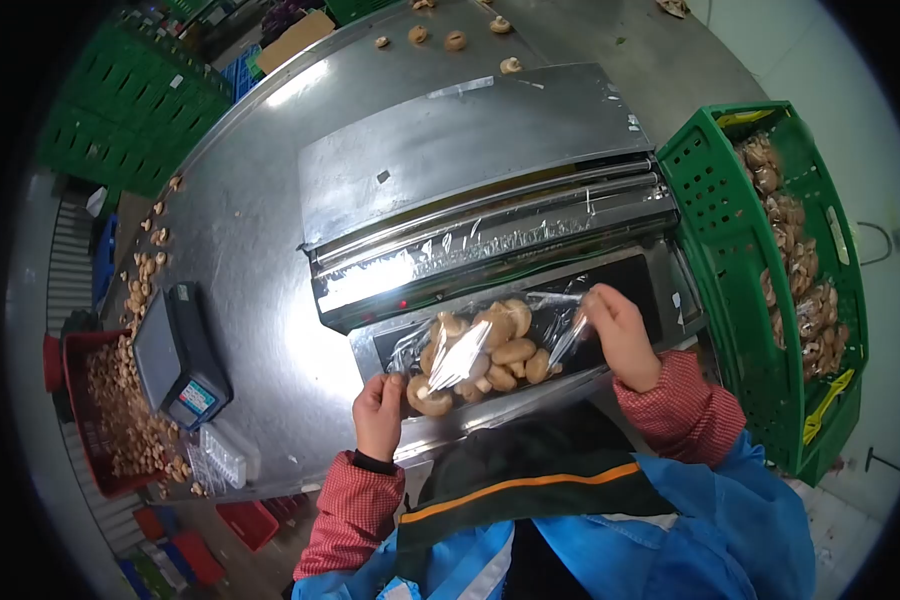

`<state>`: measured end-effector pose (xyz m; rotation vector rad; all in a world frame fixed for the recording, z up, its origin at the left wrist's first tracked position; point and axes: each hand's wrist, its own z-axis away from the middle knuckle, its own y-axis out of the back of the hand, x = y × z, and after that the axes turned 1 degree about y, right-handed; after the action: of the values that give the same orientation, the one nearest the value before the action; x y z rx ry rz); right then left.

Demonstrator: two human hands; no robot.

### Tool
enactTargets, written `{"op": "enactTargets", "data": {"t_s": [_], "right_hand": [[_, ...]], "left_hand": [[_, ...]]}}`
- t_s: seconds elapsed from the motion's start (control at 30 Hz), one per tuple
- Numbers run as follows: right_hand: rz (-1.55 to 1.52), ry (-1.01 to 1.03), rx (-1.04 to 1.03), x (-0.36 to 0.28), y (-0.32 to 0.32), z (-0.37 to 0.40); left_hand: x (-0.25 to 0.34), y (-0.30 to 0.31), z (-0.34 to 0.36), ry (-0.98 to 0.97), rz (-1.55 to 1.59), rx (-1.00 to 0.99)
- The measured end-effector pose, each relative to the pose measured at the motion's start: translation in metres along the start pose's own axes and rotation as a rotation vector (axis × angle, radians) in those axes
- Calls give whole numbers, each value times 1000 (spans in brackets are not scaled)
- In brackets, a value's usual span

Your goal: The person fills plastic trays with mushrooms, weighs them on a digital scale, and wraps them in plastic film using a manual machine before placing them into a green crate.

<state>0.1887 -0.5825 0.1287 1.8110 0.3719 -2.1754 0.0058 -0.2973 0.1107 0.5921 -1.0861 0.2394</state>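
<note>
Brown mushrooms (485, 350) lie bunched under shiny clear plastic film (462, 362), just in front of a wrapping machine with metal rollers (500, 210). My left hand (378, 415) pinches the film at the pack's near left corner. At the opposite end, my right hand (618, 335) is closed on the film and draws it taut. A tray under the mushrooms cannot be made out. Beneath the pack is the machine's dark plate (625, 285).
On the right stands a green crate (715, 230) with wrapped mushroom packs (795, 260). A scale (180, 345), clear plastic trays (218, 458) and a red crate of loose mushrooms (130, 400) are at left. Several mushrooms (455, 40) lie on the far metal table (250, 200).
</note>
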Motion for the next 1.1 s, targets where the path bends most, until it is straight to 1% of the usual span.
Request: {"op": "enactTargets", "data": {"t_s": [0.03,0.07,0.13,0.17,0.2,0.23,0.3,0.33,0.43,0.47,0.53,0.57,0.6,0.63,0.67,0.7,0.73,0.8,0.83,0.87,0.9,0.93,0.97,1.0,1.03,1.07,1.1], "right_hand": [[-36,-31,74,1,-2,4],[-76,-65,150,2,-3,9],[-136,-137,279,-3,-2,22],[-147,-139,296,-1,7,32],[-49,-114,285,0,18,43],[48,-90,273,2,28,54],[184,-117,285,11,41,72],[249,-129,292,16,44,80],[298,-158,353,40,45,98],[246,-202,373,74,58,108],[323,-224,259,96,41,114],[361,-239,203,106,29,118],[347,-337,168,110,11,117],[332,-433,137,111,-15,112],[-61,-590,188,67,-50,99],[-208,-633,129,45,-60,94],[-349,-685,72,24,-70,89],[-136,-555,-234,25,-69,85],[-24,-485,-381,26,-67,82],[91,-414,-523,28,-64,81],[-320,-440,-680,74,-48,91],[-720,-542,-847,119,-32,101],[-694,-634,-827,85,-41,98],[-665,-722,-806,19,-62,91],[-672,-699,-881,-6,-75,91],[-696,-637,-973,-10,-85,93],[-722,-569,-1067,-13,-97,98]], "left_hand": [[0,1,3,-3,36,24],[3,6,6,81,155,61],[7,29,20,90,108,74],[7,38,30,99,91,81],[9,46,43,153,161,69],[5,51,53,187,162,74],[-4,58,74,263,159,85],[-23,60,81,296,172,84],[-84,53,86,321,132,73],[-88,47,85,386,129,-14],[-92,28,71,504,121,-188],[-108,17,63,335,-18,-293],[-117,-1,58,261,72,-298],[-131,-16,46,-57,-51,-427],[-143,-28,33,-380,-176,-553],[-149,-37,25,74,270,-829],[-131,-50,24,-50,286,-858],[-93,-76,23,-296,332,-900],[-64,-68,29,6,456,-959],[-36,-61,35,319,583,-952],[-24,-60,38,108,434,-964],[-17,-54,40,-348,165,-871],[-7,-47,42,-743,-76,-649],[5,-41,44,-1022,-234,-378],[26,-33,51,-1126,-231,-269],[47,-25,57,-1221,-233,-146],[45,-22,50,-1401,-150,-138]]}}
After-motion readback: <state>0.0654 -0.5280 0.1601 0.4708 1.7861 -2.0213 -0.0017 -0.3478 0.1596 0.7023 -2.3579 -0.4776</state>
